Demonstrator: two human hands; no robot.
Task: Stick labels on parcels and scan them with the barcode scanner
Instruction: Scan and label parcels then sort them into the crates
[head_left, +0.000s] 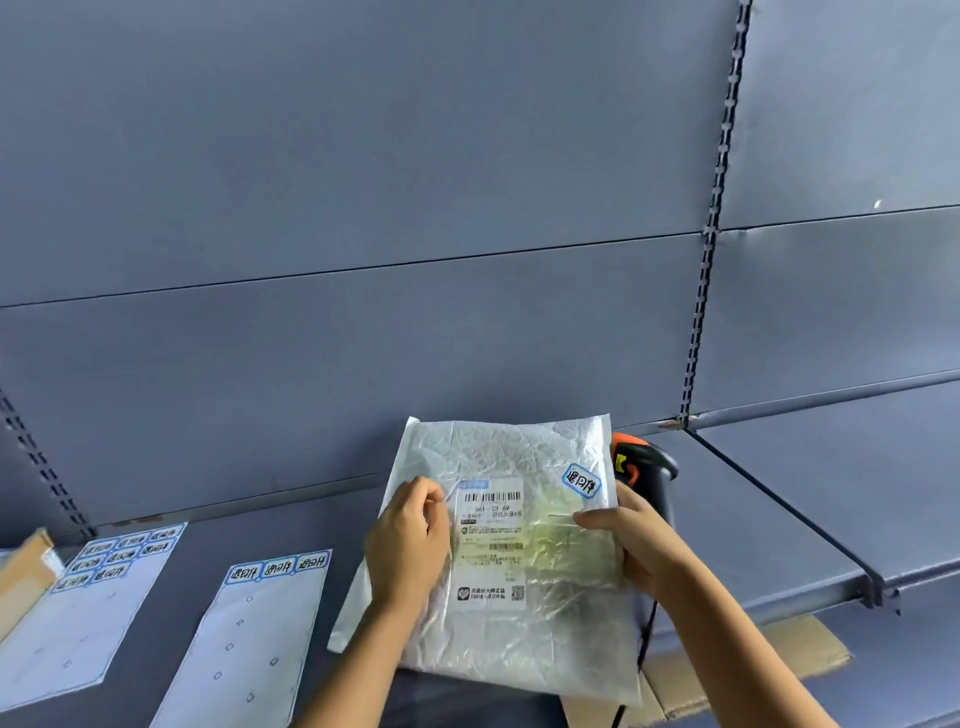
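A crinkled translucent white plastic parcel (524, 467) is held tilted above the grey shelf. It carries a white shipping label with barcodes (491, 540) and a blue-edged sticker (582, 481) near its upper right corner. My left hand (408, 540) grips the parcel's left edge. My right hand (631, 545) grips its right edge, thumb on top. A black and orange barcode scanner (644, 467) stands just behind the parcel's right side, partly hidden, its cable (647, 639) running down.
Two label sheets lie on the grey shelf (182, 649) at left, one (98, 597) with several blue stickers, another (254, 634) with three. A brown cardboard box corner (23, 571) is at far left. Flat cardboard (737, 670) lies under the scanner cable. A shelf divider rail (789, 525) runs at right.
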